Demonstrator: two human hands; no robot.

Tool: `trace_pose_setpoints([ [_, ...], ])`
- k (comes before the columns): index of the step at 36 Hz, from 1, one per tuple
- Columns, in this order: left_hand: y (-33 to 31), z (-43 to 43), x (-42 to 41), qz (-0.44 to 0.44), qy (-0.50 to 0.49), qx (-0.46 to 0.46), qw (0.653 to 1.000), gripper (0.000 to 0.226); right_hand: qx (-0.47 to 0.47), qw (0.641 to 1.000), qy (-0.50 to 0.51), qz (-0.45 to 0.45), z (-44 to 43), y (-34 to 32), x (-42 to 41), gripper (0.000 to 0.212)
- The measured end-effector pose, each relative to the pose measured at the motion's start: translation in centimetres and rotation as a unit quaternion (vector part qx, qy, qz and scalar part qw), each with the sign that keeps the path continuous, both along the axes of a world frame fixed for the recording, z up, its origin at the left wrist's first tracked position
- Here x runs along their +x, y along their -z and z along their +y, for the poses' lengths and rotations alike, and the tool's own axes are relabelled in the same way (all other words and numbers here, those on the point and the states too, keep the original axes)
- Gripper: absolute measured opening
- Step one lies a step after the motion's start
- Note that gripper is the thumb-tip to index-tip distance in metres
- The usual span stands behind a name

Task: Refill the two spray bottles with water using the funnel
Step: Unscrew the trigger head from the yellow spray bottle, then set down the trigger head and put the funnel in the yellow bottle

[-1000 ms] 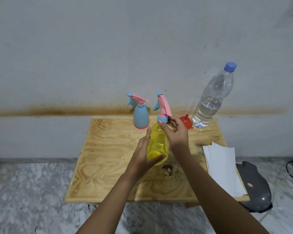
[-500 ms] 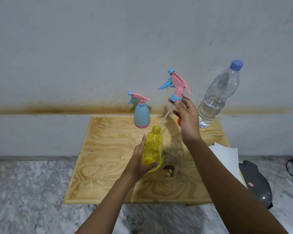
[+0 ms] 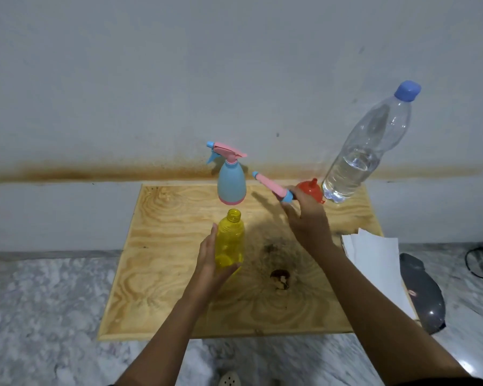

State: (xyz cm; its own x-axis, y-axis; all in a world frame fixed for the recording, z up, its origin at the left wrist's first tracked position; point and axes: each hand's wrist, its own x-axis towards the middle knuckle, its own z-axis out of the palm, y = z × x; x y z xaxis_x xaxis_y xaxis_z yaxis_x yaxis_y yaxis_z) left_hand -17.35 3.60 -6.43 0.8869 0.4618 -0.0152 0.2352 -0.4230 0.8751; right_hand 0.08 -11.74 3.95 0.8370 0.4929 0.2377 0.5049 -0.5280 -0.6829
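Note:
A yellow spray bottle (image 3: 229, 240) stands upright mid-table with its neck uncapped; my left hand (image 3: 211, 263) wraps its lower left side. My right hand (image 3: 307, 221) holds the pink and blue spray head (image 3: 272, 188) low over the table, tilted with its nozzle pointing up and left. A blue spray bottle (image 3: 231, 182) with its pink head on stands at the back. The red funnel (image 3: 310, 190) sits narrow end up just behind my right hand. A clear water bottle (image 3: 365, 151) with a blue cap, about half full, stands at the back right.
All stands on a low plywood table (image 3: 165, 274) against a stained white wall. White papers (image 3: 374, 260) lie over the table's right edge, with a dark grey object (image 3: 421, 296) on the marble floor beside it. A dark knot (image 3: 280, 277) marks the wood.
My right hand unscrewed the spray head from the yellow bottle, lifted it high with its tube out, then lowered it toward the table near the funnel. My left hand stayed on the yellow bottle.

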Motion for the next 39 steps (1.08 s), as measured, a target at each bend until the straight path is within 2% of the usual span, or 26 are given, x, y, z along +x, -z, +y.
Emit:
trace_pose_setpoints([
  [1,0.0,0.0,0.2,-0.002,-0.003,0.008,1.000,0.102,-0.045,0.999,-0.009,-0.014,-0.3,1.3,-0.4,0.029],
  [5,0.4,0.0,0.7,-0.028,0.003,0.037,0.999,0.105,-0.165,0.986,-0.002,0.036,-0.6,5.2,-1.6,0.034],
  [8,0.6,0.0,0.8,-0.048,-0.007,0.025,0.999,0.101,-0.216,0.976,-0.014,0.037,-0.7,7.3,-2.2,0.038],
  [11,0.6,0.0,0.7,-0.048,-0.003,0.052,0.998,0.103,-0.245,0.969,-0.011,0.045,-0.3,8.9,-2.5,0.042],
  [13,0.6,0.1,0.6,-0.050,-0.004,0.064,0.997,0.104,-0.244,0.969,0.001,0.050,0.0,9.7,-2.7,0.042],
  [18,0.8,0.3,0.2,-0.049,-0.006,0.052,0.997,0.105,-0.249,0.968,-0.019,0.024,0.3,10.9,-3.3,0.021],
  [22,1.1,0.4,0.0,-0.051,-0.010,0.065,0.997,0.104,-0.287,0.957,-0.037,0.029,0.3,11.6,-3.4,0.025],
  [30,1.8,0.2,-0.1,-0.052,-0.035,0.039,0.997,0.100,-0.206,0.976,-0.040,0.065,0.2,11.4,-4.3,0.026],
  [34,1.7,0.2,-0.2,-0.056,-0.038,0.041,0.997,0.099,-0.201,0.976,-0.051,0.066,0.2,11.4,-5.0,0.035],
  [39,1.6,0.2,0.0,-0.057,-0.041,0.042,0.997,0.100,-0.198,0.976,-0.048,0.073,0.0,11.6,-5.3,0.034],
])
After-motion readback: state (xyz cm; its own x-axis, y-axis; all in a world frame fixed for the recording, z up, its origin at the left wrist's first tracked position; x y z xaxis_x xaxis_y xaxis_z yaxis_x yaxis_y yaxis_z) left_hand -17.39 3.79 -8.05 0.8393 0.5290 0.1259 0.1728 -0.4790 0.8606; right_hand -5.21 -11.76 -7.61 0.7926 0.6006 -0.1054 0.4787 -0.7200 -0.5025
